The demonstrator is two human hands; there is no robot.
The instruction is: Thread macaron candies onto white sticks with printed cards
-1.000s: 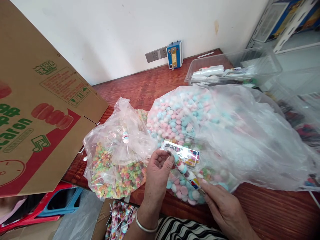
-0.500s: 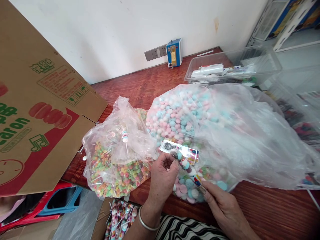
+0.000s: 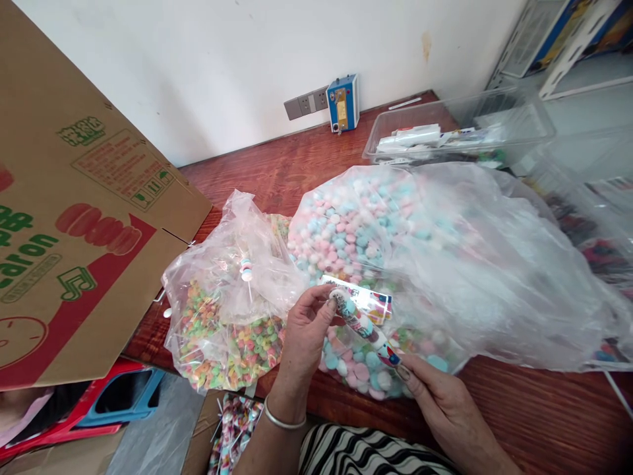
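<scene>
Between my two hands a narrow printed wrapper filled with round candies (image 3: 364, 328) slants down to the right. My left hand (image 3: 307, 330), with a silver bangle on its wrist, pinches the upper end between thumb and fingers. The lower end, near a red and blue print, is gripped by my right hand (image 3: 438, 390). Just behind lie flat printed wrappers (image 3: 380, 304) on a clear bag of pastel candies (image 3: 361, 375). A larger bag of pink, blue and white candies (image 3: 341, 227) sits further back.
At left, a bag of colourful ring-shaped pieces (image 3: 198, 316) has a candy stick (image 3: 246, 270) on top. A cardboard box (image 3: 99, 218) stands beside it. A clear plastic bin (image 3: 390, 125) and blue device (image 3: 345, 102) are at the back. Wrapped sticks fill a box (image 3: 237, 422) below the table edge.
My left hand has shifted slightly up and left. The filled wrapper now lies straighter between my hands and shows more of its length. My right hand has barely moved.
</scene>
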